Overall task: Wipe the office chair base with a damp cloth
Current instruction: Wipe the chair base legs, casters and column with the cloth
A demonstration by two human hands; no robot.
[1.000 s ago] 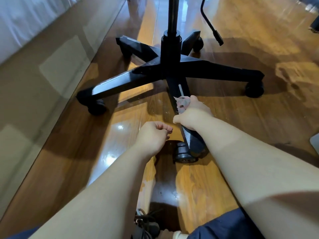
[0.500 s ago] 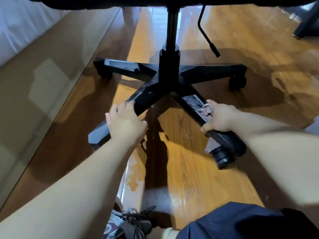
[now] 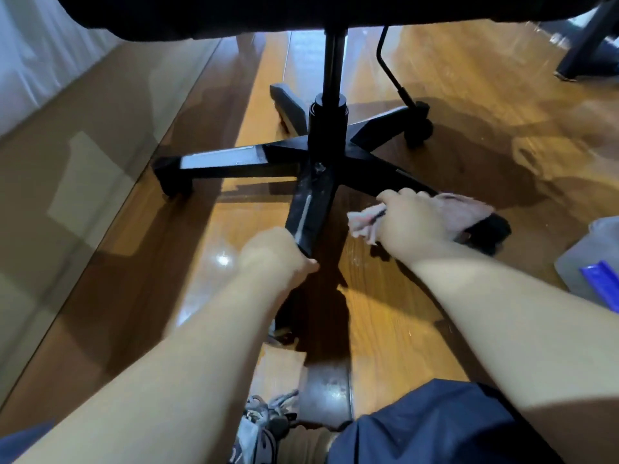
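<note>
Head view, looking down under the black seat [image 3: 234, 15]: the five-legged chair base [image 3: 326, 155] stands on a glossy wooden floor [image 3: 385, 313], its column [image 3: 333, 68] rising from the hub. The left hand [image 3: 271, 252] has its grip clamped on the tip of the near leg [image 3: 308, 209], which points toward the person and shows a pale streak along its top. The right hand [image 3: 412, 219] has its grip bunched round a pink cloth [image 3: 459, 209], which lies pressed on the outer part of the leg that runs to the right. The cloth spills out on both sides of the fist. A pale plastic container [image 3: 582, 259] with a blue part sits on the floor at the right edge, apart from the base. A shoe [image 3: 261, 420] shows at the bottom.
</note>
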